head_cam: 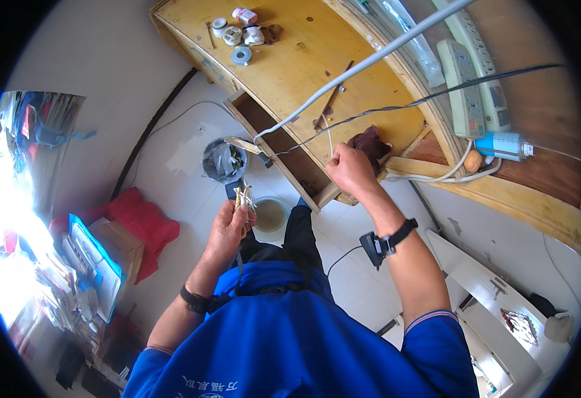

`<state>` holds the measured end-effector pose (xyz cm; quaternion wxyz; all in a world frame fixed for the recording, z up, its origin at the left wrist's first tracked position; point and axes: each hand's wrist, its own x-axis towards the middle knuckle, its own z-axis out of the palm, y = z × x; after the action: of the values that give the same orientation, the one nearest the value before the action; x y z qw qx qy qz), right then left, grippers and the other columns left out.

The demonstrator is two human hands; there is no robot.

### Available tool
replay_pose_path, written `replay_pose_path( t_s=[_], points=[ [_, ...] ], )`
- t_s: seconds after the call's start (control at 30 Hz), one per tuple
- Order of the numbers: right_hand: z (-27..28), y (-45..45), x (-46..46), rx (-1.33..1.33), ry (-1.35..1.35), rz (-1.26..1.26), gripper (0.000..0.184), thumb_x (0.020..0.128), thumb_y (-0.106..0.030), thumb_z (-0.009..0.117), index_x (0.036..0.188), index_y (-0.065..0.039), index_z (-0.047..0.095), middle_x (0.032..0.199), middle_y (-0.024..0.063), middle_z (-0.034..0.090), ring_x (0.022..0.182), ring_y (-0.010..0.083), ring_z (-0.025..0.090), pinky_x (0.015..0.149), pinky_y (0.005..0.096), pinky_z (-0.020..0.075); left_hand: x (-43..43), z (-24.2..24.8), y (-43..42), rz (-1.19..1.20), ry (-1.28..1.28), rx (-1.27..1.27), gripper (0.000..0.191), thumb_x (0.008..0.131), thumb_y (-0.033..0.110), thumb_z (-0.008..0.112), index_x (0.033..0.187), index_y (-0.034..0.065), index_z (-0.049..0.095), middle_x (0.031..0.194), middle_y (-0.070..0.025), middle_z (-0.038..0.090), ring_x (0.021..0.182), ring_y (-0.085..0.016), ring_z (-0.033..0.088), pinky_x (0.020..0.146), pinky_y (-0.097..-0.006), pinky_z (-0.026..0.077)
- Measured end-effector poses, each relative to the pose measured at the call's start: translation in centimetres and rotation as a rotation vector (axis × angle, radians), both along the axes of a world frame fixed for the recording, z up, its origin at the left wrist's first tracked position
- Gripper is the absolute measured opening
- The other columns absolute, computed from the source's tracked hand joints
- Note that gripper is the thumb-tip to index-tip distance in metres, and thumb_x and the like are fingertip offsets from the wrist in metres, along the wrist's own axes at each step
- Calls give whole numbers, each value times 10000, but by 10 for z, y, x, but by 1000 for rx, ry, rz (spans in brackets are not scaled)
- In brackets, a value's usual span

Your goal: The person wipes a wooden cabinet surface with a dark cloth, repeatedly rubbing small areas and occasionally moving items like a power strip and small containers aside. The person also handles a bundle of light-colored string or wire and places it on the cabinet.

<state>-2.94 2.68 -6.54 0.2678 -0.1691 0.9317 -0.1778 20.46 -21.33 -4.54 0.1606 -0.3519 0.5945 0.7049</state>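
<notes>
Closed around a small bundle of pale cord or straw-like strands, my left hand is held in front of my body. My right hand is raised over the near right part of the yellow wooden desk, its fingers pinched at the lower end of a thin white strand. A dark maroon cloth lies just behind that hand. The wooden drawer of the desk is pulled out between my two hands. What my left palm covers is hidden.
A lined bin and a round basin stand on the floor. Jars, a bottle and a tape roll sit on the desk's far end. Power strips lie at right; a grey cable crosses above the desk. Red cloth is at left.
</notes>
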Motion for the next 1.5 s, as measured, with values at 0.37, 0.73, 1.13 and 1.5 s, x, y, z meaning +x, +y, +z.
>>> replay_pose_path(
  t_s=[0.37, 0.73, 1.13, 1.5],
  points=[
    [58, 59, 70, -730, -888, -553, 144, 1036, -115, 522, 894, -96, 508, 772, 62, 678, 581, 95, 636, 465, 223, 443, -6, -8, 18, -149, 12, 20, 351, 1123, 376, 494, 1048, 48, 594, 909, -37, 674, 809, -105, 625, 709, -264, 493],
    [59, 8, 124, -559, -892, -291, 179, 1046, -174, 591, 959, -18, 606, 766, 63, 710, 554, 85, 617, 502, 255, 487, -15, 4, 53, -142, 145, 187, 209, 1126, 232, 527, 1101, 31, 581, 949, -37, 649, 857, -108, 604, 782, -283, 517],
    [33, -24, 115, -498, -748, -252, 186, 1026, -173, 641, 930, -14, 656, 743, 74, 717, 644, 139, 690, 580, 321, 549, 7, -13, 29, -116, 140, -31, 199, 1102, 212, 560, 1018, 35, 527, 871, -39, 639, 754, -123, 603, 687, -301, 516],
    [-73, -59, -53, -54, 193, -454, 268, 951, -285, 632, 987, -22, 673, 960, 242, 750, 947, 432, 724, 824, 503, 579, 27, -1, -10, -126, -21, -96, 255, 1108, 259, 540, 1009, 24, 532, 850, -32, 618, 736, -97, 565, 688, -280, 493]
  ],
)
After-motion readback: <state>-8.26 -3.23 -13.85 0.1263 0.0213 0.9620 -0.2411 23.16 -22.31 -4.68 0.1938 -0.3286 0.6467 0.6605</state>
